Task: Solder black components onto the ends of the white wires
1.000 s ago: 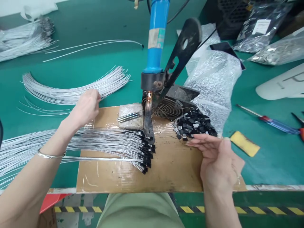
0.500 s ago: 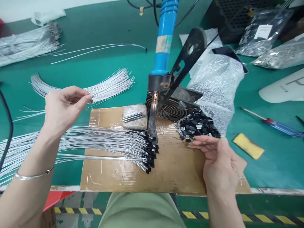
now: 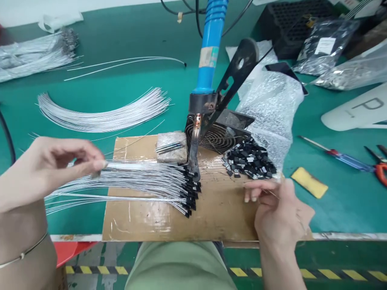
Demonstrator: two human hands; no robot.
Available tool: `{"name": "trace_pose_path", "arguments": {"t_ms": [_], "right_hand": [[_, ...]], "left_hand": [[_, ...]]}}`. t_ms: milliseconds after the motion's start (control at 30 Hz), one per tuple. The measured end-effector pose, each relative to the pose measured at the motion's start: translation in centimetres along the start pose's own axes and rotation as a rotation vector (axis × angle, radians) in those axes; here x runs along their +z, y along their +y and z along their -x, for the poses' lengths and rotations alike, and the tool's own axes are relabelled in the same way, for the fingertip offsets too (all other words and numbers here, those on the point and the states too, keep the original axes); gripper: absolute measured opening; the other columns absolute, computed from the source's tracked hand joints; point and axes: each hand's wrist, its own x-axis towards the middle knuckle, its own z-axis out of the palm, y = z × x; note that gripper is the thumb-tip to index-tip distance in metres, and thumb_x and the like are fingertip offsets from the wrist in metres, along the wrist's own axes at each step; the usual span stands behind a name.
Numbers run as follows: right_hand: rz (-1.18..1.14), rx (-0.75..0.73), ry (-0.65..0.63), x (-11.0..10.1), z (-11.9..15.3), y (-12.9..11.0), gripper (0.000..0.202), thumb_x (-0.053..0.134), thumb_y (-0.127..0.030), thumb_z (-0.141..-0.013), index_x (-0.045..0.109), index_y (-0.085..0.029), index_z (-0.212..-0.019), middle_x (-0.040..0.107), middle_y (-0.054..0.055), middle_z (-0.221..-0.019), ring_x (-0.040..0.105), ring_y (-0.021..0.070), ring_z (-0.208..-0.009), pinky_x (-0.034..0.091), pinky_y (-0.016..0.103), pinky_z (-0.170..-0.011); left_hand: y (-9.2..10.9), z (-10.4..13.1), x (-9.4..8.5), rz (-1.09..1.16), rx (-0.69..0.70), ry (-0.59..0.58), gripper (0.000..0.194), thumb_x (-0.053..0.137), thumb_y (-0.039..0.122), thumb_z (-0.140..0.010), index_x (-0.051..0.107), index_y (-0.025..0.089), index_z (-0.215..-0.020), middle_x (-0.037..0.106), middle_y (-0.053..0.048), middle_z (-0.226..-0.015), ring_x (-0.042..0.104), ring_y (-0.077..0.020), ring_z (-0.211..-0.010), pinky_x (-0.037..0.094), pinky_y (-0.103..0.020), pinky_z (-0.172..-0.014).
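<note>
My left hand (image 3: 71, 167) is closed in a pinch above the left part of the wire bundle. From its fingertips a single thin white wire (image 3: 142, 137) runs up and to the right. Below lies a bundle of white wires (image 3: 136, 177) with small black connectors (image 3: 190, 193) on their right ends. My right hand (image 3: 279, 213) is closed with curled fingers, just in front of a pile of loose black connectors (image 3: 250, 159); a thin strand shows at its fingers. Between the hands, a blue-handled soldering iron (image 3: 208, 52) points downward in a black stand, its tip by the connector ends.
A curved bundle of white wires (image 3: 105, 119) lies behind my left hand. A block with metal rods (image 3: 171, 155) sits on the cardboard (image 3: 223, 217). Rightward are a bubble-wrap bag (image 3: 272, 108), a yellow sponge (image 3: 309, 182), a screwdriver (image 3: 347, 158) and orange-handled pliers (image 3: 381, 173).
My left hand has moved down and left from the curved wire bundle, drawing a single wire along. My right hand has come slightly nearer, away from the connector pile, and its fingers have curled in.
</note>
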Motion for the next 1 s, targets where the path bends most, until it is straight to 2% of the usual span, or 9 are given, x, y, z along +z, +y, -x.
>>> {"name": "trace_pose_path", "arguments": {"t_ms": [67,133,200,267,333,533,600,767,1000], "right_hand": [[0.029,0.004,-0.115,0.2,1.0,-0.7,0.045,0.065,-0.046,-0.1,0.079,-0.018,-0.067,0.065,0.003,-0.058,0.054,0.0152,-0.05,0.04,0.03,-0.047],[0.07,-0.015,-0.316,0.7,2.0,-1.6,0.041,0.065,-0.04,-0.101,0.081,-0.019,-0.07,0.061,0.002,-0.055,0.054,0.0149,-0.051,0.038,0.029,-0.048],[0.08,-0.011,-0.536,1.5,2.9,-2.6,0.039,0.061,-0.036,-0.103,0.081,-0.02,-0.074,0.056,0.0,-0.053,0.053,0.0147,-0.053,0.038,0.029,-0.051],[0.058,0.059,-0.698,2.5,3.5,-3.4,0.032,0.064,-0.037,-0.101,0.081,-0.02,-0.079,0.062,0.001,-0.063,0.051,0.0129,-0.053,0.037,0.028,-0.052],[-0.009,0.151,-0.77,3.5,4.0,-3.7,0.025,0.07,-0.037,-0.095,0.079,-0.019,-0.079,0.066,0.002,-0.07,0.053,0.013,-0.057,0.039,0.027,-0.053],[-0.062,0.328,-0.699,4.8,4.8,-3.2,0.019,0.083,-0.029,-0.083,0.074,-0.02,-0.069,0.064,0.0,-0.068,0.052,0.0123,-0.062,0.04,0.025,-0.056],[-0.067,0.332,-0.667,4.8,4.9,-3.1,0.02,0.085,-0.029,-0.082,0.074,-0.02,-0.068,0.065,-0.001,-0.067,0.05,0.0117,-0.061,0.038,0.025,-0.055],[-0.085,0.338,-0.66,4.8,4.7,-2.9,0.023,0.085,-0.032,-0.084,0.073,-0.02,-0.068,0.063,-0.002,-0.066,0.044,0.0095,-0.052,0.032,0.025,-0.047],[-0.09,0.248,-0.683,4.8,4.7,-2.9,0.026,0.08,-0.033,-0.089,0.07,-0.02,-0.069,0.059,-0.002,-0.066,0.044,0.0094,-0.051,0.033,0.025,-0.045]], "left_hand": [[-0.5,1.1,0.3,0.119,-0.038,-0.18,0.008,0.079,0.029,-0.083,0.079,0.025,-0.076,0.072,-0.001,-0.067,0.061,-0.0164,-0.058,0.047,-0.026,-0.053],[-0.7,1.7,1.7,0.182,-0.051,-0.258,0.01,0.077,0.027,-0.084,0.079,0.027,-0.075,0.069,-0.001,-0.064,0.057,-0.0157,-0.055,0.044,-0.025,-0.049],[-0.6,2.1,3.6,0.228,-0.048,-0.285,0.012,0.075,0.027,-0.085,0.08,0.029,-0.075,0.07,-0.002,-0.064,0.057,-0.0163,-0.056,0.044,-0.026,-0.049],[-0.4,2.4,5.3,0.257,-0.036,-0.285,0.012,0.074,0.026,-0.086,0.08,0.031,-0.076,0.073,-0.004,-0.07,0.061,-0.0179,-0.06,0.047,-0.027,-0.053],[-0.2,2.7,6.3,0.269,-0.011,-0.256,0.013,0.074,0.025,-0.085,0.079,0.032,-0.076,0.076,-0.005,-0.079,0.067,-0.0205,-0.067,0.051,-0.029,-0.058],[-0.4,3.4,6.8,0.24,0.005,-0.194,0.013,0.073,0.027,-0.085,0.078,0.032,-0.075,0.078,-0.008,-0.095,0.072,-0.0246,-0.083,0.054,-0.032,-0.063],[-0.4,3.5,6.7,0.249,-0.016,-0.196,0.016,0.071,0.026,-0.088,0.076,0.031,-0.074,0.077,-0.008,-0.095,0.072,-0.0258,-0.089,0.053,-0.032,-0.064],[-0.5,3.3,6.3,0.324,-0.013,-0.253,0.02,0.07,0.023,-0.087,0.074,0.031,-0.069,0.071,-0.007,-0.071,0.069,-0.0302,-0.097,0.052,-0.033,-0.062],[-0.8,3.1,6.0,0.33,-0.027,-0.296,0.015,0.07,0.021,-0.085,0.075,0.029,-0.074,0.075,-0.01,-0.089,0.071,-0.0271,-0.09,0.053,-0.033,-0.064]]}}
